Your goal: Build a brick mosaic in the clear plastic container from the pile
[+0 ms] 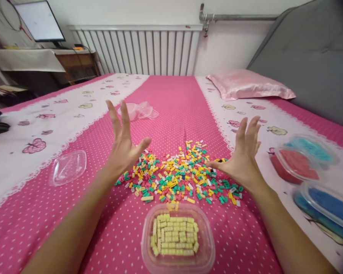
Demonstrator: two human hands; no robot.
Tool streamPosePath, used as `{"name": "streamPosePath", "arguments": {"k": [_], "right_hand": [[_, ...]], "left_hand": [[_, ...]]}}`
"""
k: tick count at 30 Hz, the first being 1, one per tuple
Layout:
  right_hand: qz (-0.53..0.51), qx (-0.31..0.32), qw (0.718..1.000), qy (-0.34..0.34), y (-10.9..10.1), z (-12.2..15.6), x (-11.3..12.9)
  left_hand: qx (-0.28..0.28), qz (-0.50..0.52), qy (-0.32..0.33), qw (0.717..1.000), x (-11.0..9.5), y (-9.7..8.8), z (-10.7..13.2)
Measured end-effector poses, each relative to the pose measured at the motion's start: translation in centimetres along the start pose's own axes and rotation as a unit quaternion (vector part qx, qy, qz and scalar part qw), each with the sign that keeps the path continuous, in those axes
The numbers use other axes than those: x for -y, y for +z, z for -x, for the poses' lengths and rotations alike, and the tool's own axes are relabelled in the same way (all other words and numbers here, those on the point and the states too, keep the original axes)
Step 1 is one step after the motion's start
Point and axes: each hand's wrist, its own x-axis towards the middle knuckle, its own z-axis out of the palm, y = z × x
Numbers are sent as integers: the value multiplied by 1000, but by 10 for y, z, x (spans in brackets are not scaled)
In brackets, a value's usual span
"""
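My left hand (122,146) is raised with fingers spread, over the left side of a pile of small plastic building bricks (177,173). My right hand (241,161) is likewise spread, at the pile's right side, with nothing in it. Yellow, green, red, white and a few orange bricks lie loose in the pile on the pink dotted bedspread (117,228). In front of me, between my forearms, stands a clear plastic container (207,243). Pale yellow bricks (175,236) sit in neat rows inside it.
A clear lid (70,167) lies at left. Clear empty-looking containers (138,110) rest behind my left hand. At right are lidded containers of red (298,165), turquoise (311,148) and blue (331,205) contents. A pink pillow (248,84) lies by the grey headboard (311,57); a radiator (140,51) stands behind.
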Motion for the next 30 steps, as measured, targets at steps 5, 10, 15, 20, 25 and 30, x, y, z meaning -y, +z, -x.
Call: {"name": "streamPosePath", "arguments": {"k": [5,10,15,20,25,30], "right_hand": [[-24,67,997,13,16,4,-20],[-45,144,987,-55,40,10,-33],[-44,172,980,-87,46,13,-26],[-43,174,981,-77,41,9,-22],[-67,170,982,-44,37,4,-18],[-80,149,985,-38,34,3,-15]], "left_hand": [[150,-127,-45,979,15,-5,3],[251,-143,31,957,13,-8,4],[251,-158,78,952,-16,7,12],[255,-157,118,947,-29,36,19],[253,-135,127,950,-22,44,18],[264,-98,133,950,-25,43,19]]}}
